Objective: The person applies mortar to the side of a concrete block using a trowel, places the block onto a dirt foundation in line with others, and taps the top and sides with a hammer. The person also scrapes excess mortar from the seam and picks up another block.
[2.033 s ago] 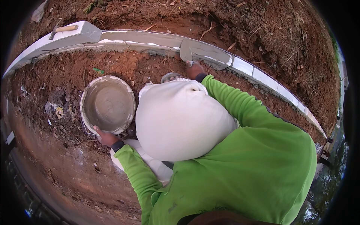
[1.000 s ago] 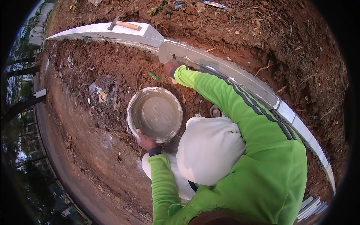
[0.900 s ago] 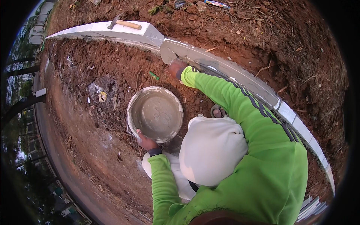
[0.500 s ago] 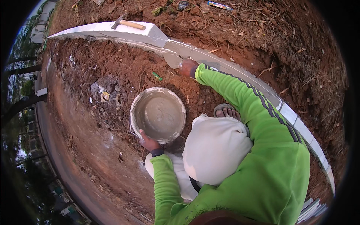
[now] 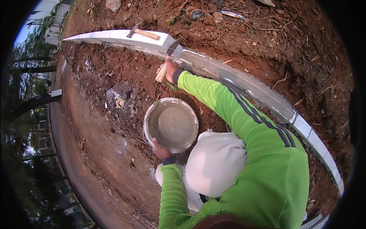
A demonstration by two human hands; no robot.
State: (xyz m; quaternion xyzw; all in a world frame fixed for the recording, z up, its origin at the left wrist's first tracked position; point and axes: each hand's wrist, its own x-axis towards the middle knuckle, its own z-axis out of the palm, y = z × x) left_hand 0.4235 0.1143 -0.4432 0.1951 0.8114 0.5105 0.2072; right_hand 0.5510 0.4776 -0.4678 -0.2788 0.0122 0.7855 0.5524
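My right hand [image 5: 170, 71] is closed round the wooden handle of a trowel [image 5: 174, 47]. The trowel's blade is tilted up against the end of a white kerb block [image 5: 126, 37]. A layer of grey mortar [image 5: 228, 73] runs along the trench beside it, with a taut string above. With my left hand [image 5: 161, 150] I grip the near left rim of a round bucket [image 5: 146, 128], its fingers partly hidden by the rim. Wet grey mortar [image 5: 173, 126] fills part of the bucket, its surface smeared.
A hammer [image 5: 146, 33] with a wooden handle lies on the white block. More white kerb blocks [image 5: 314, 139] continue at the right. Loose red soil [image 5: 91, 80] surrounds the bucket, with scattered litter. A coloured wrapper [image 5: 233, 15] lies on the far bank.
My right hand has moved left from the mortar bed to the block's end, raising the trowel with its blade turned up. My left hand stays on the bucket rim. The view has shifted slightly.
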